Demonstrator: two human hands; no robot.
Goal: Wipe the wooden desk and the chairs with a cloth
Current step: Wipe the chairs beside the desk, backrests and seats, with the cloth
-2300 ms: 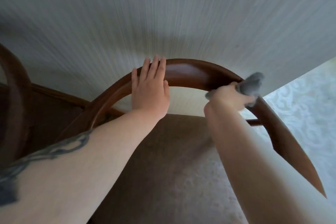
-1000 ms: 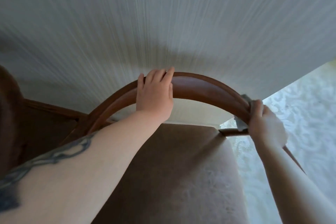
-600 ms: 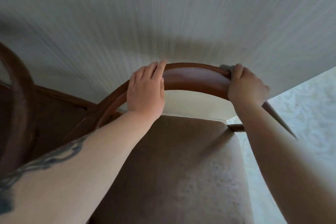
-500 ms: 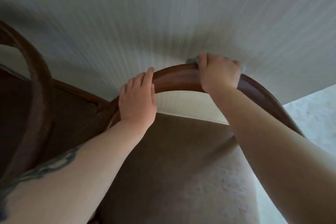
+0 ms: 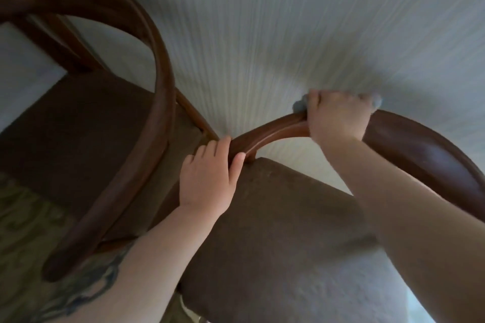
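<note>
A dark wooden chair with a curved back rail (image 5: 425,149) and a brown padded seat (image 5: 283,231) stands against the wall. My right hand (image 5: 338,118) grips a grey cloth (image 5: 300,105) over the top of the rail, near its left half; only the cloth's ends show beside my fingers. My left hand (image 5: 210,178) holds the rail's lower left end, thumb and fingers wrapped round the wood just above the seat.
A second chair with the same curved rail (image 5: 157,65) and a brown seat (image 5: 86,128) stands close on the left. Behind both runs a pale striped wall (image 5: 288,21). Patterned floor (image 5: 23,217) shows at the lower left.
My right hand has slid the cloth leftward along the rail from its right side to the top. My left hand has moved down to the rail's left end. The view has swung left.
</note>
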